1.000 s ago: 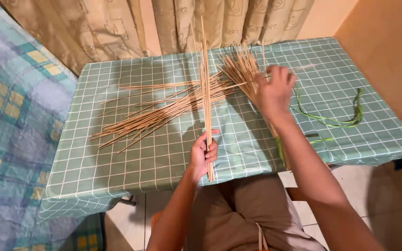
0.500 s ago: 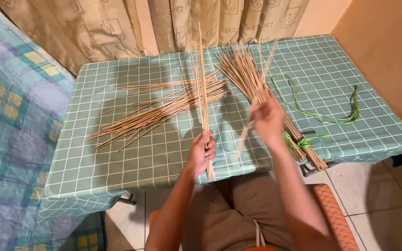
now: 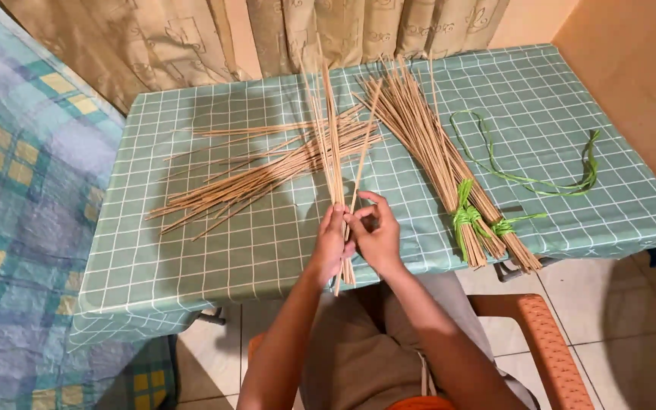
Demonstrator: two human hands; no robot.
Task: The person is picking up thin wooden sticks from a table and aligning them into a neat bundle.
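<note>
Both hands gripping thin sticks at the table's near edge.

Loose stick pile (image 3: 260,178) lying left on the green checked tablecloth (image 3: 191,250). Left hand (image 3: 329,247) clasping a small stick bunch (image 3: 328,144), long axis pointing away; right hand (image 3: 377,235) pinching a single stick (image 3: 364,148) beside it, touching. Tied bundles (image 3: 449,175) lying right.

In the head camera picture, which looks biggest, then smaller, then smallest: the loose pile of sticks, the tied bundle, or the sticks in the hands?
1. Loose pile of sticks, spread widest.
2. Tied bundle with green ties, nearly as long but narrower.
3. Sticks in the hands, the thinnest bunch, held by the left hand and right hand.
</note>
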